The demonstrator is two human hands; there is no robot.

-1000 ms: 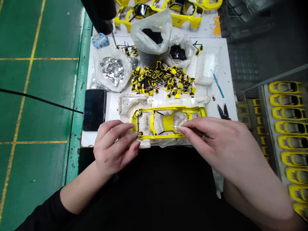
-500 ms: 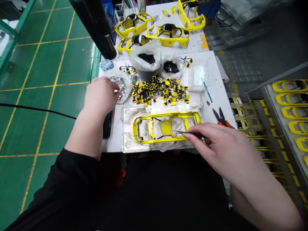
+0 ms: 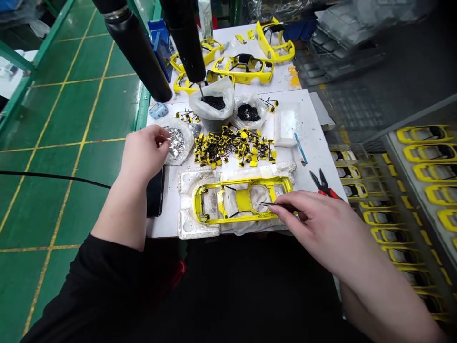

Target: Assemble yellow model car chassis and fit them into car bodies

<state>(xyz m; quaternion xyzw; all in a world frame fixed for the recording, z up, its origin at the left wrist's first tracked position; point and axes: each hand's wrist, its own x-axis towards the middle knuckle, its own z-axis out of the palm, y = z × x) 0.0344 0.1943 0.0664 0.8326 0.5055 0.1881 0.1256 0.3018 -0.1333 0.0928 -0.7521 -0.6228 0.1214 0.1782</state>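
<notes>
Right hand (image 3: 314,224), one tweezers (image 3: 276,205), one yellow chassis (image 3: 244,201)

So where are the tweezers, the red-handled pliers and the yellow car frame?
Tweezers (image 3: 276,205): head view, dark shank.
Red-handled pliers (image 3: 322,186): head view, pivot.
Yellow car frame (image 3: 244,200): head view, centre panel.

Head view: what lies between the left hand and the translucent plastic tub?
A bag of silver pieces, then a heap of yellow-black parts, in the head view.

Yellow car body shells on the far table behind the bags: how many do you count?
4 yellow car body shells: one at far right, one in the centre, and two at left, partly behind the black cylinder and the plastic bag. Others may be hidden.
</notes>
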